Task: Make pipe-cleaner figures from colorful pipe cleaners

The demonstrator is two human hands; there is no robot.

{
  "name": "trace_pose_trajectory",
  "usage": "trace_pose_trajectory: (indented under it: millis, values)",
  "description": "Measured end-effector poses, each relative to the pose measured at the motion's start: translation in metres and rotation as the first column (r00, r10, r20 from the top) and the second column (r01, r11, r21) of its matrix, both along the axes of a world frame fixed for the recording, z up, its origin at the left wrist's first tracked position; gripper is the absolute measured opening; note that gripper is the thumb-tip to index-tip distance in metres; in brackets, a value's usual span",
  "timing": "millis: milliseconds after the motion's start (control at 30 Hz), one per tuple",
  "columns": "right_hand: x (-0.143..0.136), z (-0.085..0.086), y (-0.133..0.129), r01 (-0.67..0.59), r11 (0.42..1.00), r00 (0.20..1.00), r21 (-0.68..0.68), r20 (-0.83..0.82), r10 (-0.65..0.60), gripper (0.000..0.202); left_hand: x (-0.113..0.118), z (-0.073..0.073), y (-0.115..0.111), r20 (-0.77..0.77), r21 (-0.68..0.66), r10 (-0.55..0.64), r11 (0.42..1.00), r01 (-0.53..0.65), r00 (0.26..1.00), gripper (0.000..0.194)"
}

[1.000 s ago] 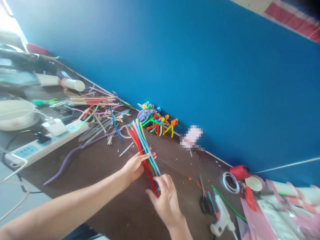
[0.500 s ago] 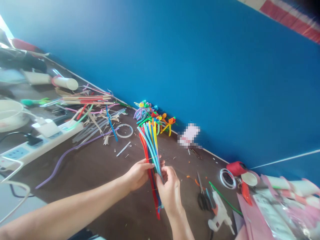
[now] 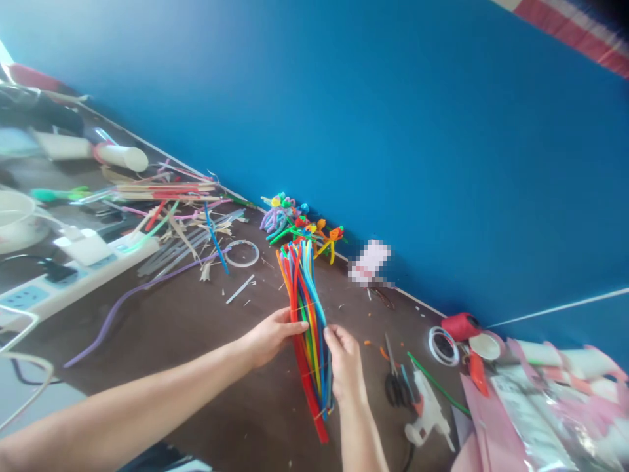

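- Left hand [image 3: 272, 335]: fingers grasping the left side of the chenille-stem bundle [image 3: 309, 347], thumb across its front.
- Bundle: between both hands over the bench [image 3: 187, 321]; now spread wider, making inner stems likely easier to separate.
- Right hand [image 3: 346, 364]: fingers pinching right-edge blue stems.

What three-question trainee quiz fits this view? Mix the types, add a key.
1. Open: What are both the left hand and the right hand touching?

2. True or false: In the picture, the scissors lie to the left of the white glue gun.

3. Multiple choice: What colour is the long curved stem lying beside the power strip?
A) Green
B) Purple
C) Yellow

Key:
1. A bundle of multicoloured stems.
2. True.
3. B.
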State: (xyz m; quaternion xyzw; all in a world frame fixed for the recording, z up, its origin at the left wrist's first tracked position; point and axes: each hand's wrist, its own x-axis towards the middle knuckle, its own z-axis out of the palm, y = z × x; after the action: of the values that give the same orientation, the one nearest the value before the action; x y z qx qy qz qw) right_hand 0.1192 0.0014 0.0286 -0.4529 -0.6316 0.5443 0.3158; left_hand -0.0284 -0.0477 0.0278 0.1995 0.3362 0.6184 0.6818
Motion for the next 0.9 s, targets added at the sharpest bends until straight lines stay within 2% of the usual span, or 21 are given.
trace_pose_trajectory:
  millis: [200, 333, 467, 700, 800, 900]
  values:
    - [-0.001, 0.0, -0.003, 0.038, 0.994, 0.988, -0.101, -0.146, -0.052, 0.019, 0.003, -0.004, 0.002, -0.08, -0.006, 0.07, 0.998, -0.07, 0.994, 0.025]
    - [-0.003, 0.002, -0.004, 0.067, 0.989, 0.979, -0.135, -0.182, -0.091, 0.018, 0.005, -0.004, 0.004, -0.085, -0.032, 0.101, 0.994, -0.104, 0.991, 0.02]
    - [-0.004, 0.001, -0.005, 0.031, 0.978, 0.969, -0.208, -0.234, -0.081, 0.015, 0.005, -0.005, 0.004, -0.072, -0.058, 0.111, 0.992, -0.115, 0.991, 0.017]
    - [-0.005, 0.002, -0.007, 0.071, 0.991, 0.972, -0.117, -0.214, -0.094, 0.014, 0.003, -0.006, 0.002, -0.095, -0.023, 0.118, 0.992, -0.121, 0.988, 0.016]
    - [-0.008, 0.005, -0.009, 0.023, 0.993, 0.98, -0.117, -0.192, -0.045, 0.012, 0.002, -0.004, 0.002, -0.114, -0.021, 0.105, 0.994, -0.108, 0.988, 0.018]
    - [-0.011, 0.007, -0.011, -0.013, 0.996, 0.986, -0.083, -0.167, -0.001, 0.018, 0.003, -0.002, 0.002, -0.093, -0.051, 0.097, 0.994, -0.102, 0.991, 0.02]
